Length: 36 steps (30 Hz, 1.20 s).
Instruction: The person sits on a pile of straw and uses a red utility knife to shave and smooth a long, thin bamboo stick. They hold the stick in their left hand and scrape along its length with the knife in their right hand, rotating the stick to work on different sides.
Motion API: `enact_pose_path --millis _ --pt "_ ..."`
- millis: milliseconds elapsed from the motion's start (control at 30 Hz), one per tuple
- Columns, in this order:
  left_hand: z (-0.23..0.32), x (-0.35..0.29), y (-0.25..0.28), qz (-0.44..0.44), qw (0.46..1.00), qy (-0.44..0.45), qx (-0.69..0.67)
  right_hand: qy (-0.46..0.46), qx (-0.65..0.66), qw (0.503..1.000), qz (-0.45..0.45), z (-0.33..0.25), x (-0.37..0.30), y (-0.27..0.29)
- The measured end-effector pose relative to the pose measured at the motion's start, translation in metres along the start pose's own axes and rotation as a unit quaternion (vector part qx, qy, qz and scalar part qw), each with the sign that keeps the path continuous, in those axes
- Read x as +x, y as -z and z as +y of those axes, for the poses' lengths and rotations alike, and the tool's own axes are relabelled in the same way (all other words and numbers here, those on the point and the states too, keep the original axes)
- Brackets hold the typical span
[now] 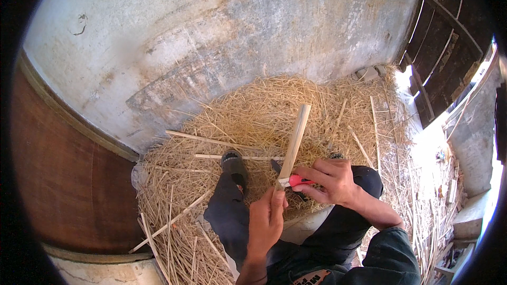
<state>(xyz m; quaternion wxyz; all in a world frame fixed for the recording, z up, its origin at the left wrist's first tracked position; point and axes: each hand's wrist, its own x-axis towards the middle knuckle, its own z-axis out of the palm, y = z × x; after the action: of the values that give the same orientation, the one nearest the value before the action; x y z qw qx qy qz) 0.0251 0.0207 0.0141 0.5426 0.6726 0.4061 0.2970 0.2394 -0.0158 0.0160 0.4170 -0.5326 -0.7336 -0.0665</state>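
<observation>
My left hand [265,216] is closed around the lower end of a pale, flat strip of wood or bamboo [296,138], which points up and slightly right. In my right hand [334,182], the fingers are wrapped round the red handle of a knife [297,180]. The knife meets the strip just above my left thumb, and what looks like its dark blade tip shows at the strip's left side. Whether the blade is inside the wood or only against it, I cannot tell. Both hands are above my lap, between my knees.
Straw-like shavings [264,95] cover the floor, with several loose strips [182,219] lying on them. A stained pale wall [211,37] rises ahead. At the left is a brown wooden panel [74,169], and a dark slatted door [449,37] stands at the upper right.
</observation>
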Motion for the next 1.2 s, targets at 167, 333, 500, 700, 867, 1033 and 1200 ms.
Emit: enact_pose_path --millis 167,333,500,700,867,1033,1200 --pt "-0.005 0.002 -0.001 0.02 0.999 -0.028 0.011 -0.025 -0.028 0.999 0.005 -0.006 -0.001 -0.002" --pt "-0.012 0.002 0.0 0.011 1.0 -0.008 0.02 -0.045 -0.048 0.998 0.008 -0.006 -0.003 -0.001" --pt "-0.014 0.0 0.001 0.009 1.0 0.004 0.016 -0.047 -0.052 0.998 0.007 -0.005 0.0 0.001" --pt "-0.025 -0.031 0.006 -0.034 0.997 0.062 0.022 -0.212 -0.065 0.963 0.154 0.043 0.018 0.03" --pt "-0.04 -0.043 0.009 -0.045 0.996 0.072 -0.001 -0.226 -0.004 0.966 0.121 0.038 0.012 0.033" --pt "-0.035 -0.018 0.014 -0.003 1.0 0.022 0.004 -0.062 0.03 0.997 0.046 0.017 -0.001 0.005" --pt "-0.017 -0.007 0.008 0.011 1.0 0.008 -0.002 -0.015 0.006 1.0 -0.004 0.004 -0.006 -0.005"
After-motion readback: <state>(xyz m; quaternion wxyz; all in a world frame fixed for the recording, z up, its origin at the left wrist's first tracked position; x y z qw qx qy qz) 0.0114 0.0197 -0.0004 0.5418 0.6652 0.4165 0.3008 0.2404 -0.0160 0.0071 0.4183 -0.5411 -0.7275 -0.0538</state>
